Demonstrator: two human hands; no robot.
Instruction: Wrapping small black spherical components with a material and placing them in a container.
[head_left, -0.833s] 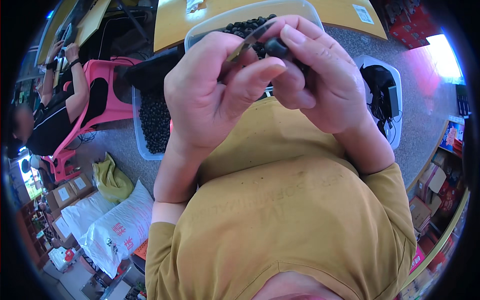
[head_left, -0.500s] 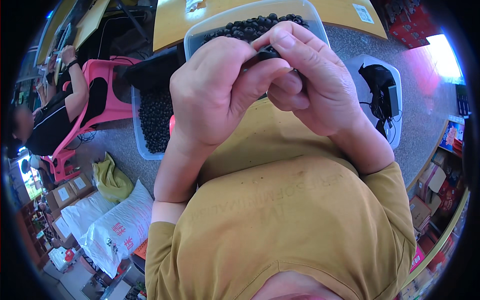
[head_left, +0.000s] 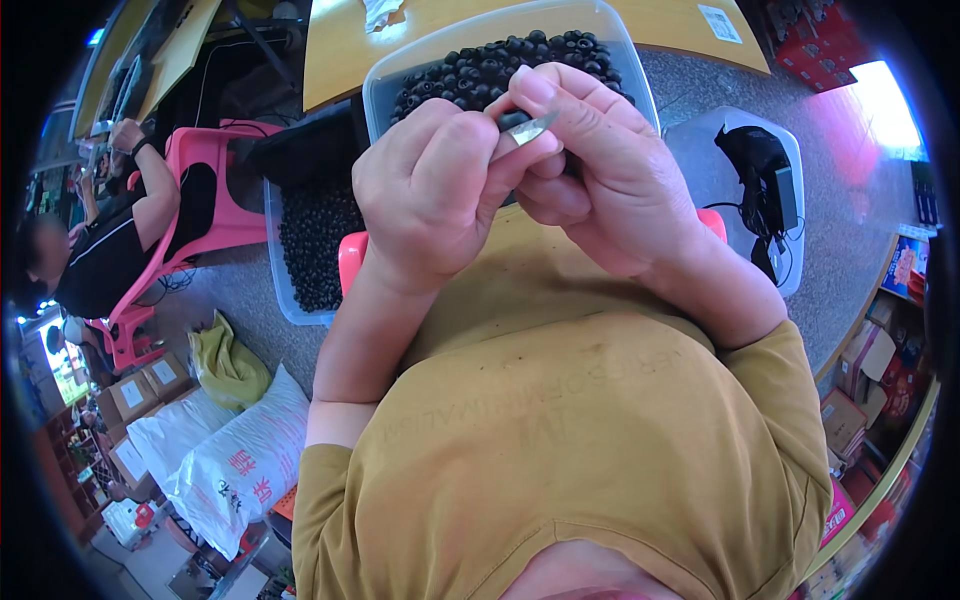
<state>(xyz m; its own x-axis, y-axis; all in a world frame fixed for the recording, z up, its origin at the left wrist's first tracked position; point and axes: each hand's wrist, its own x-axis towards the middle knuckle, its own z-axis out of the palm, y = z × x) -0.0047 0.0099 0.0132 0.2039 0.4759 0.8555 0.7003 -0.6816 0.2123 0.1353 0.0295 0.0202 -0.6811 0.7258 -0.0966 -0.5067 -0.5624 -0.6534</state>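
Observation:
Both my hands meet in front of my chest, above the near edge of a clear plastic bin [head_left: 374,100] of small round black parts [head_left: 470,75]. My left hand [head_left: 425,190] is closed round a small metal blade [head_left: 525,135]; its handle, if any, is hidden in the fingers. Between thumb and fingers, my right hand [head_left: 620,170] pinches one small round black part [head_left: 513,119] with a hole-like ring shape. The blade lies across this part's near side, its tip by the right thumb. Whether its edge touches the part I cannot tell.
A second bin [head_left: 283,290] of smaller black parts stands at left. Another bin [head_left: 795,240] at right holds black cables and an adapter. A wooden table [head_left: 680,35] is ahead. Left are a pink chair [head_left: 235,215], a seated person [head_left: 110,230] and white sacks [head_left: 240,465].
My hands have come slightly nearer to me and turned, so the blade now shows bright beside the black part. More of the bin's contents is visible behind them.

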